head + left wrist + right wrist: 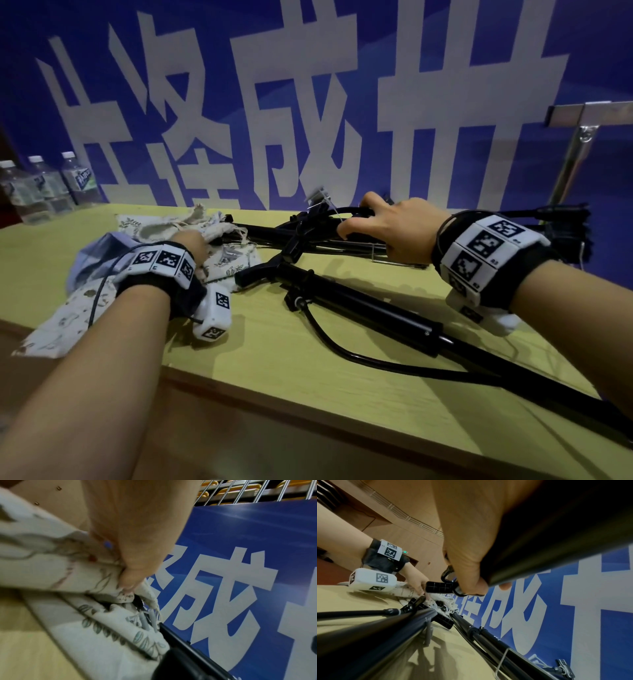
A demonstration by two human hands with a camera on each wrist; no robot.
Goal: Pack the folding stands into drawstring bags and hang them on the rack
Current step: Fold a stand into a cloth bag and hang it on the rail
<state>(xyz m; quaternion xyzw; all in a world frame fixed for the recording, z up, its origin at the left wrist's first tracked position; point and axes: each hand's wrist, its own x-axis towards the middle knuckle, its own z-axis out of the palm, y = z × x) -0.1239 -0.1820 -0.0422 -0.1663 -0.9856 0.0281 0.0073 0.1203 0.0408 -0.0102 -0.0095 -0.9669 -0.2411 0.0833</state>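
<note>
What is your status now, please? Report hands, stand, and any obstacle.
Left hand pinches drawstring bag mouth. Right hand grips folding stand, not yet bagged. Second stand lies across the table.

The head camera looks forward and down from above both forearms across the yellow-green wooden tabletop (274,342) toward the blue banner with large white characters (308,102) standing along its far edge. The left wrist camera sits very close behind the left hand (133,534), low over the tabletop, facing the banner past cream leaf-printed cloth bags (60,568). The right wrist camera, tilted and equally close under the right hand (471,534), faces along the banner's foot. All three views share the banner, the tabletop and the black folding metal stands (359,301).
</note>
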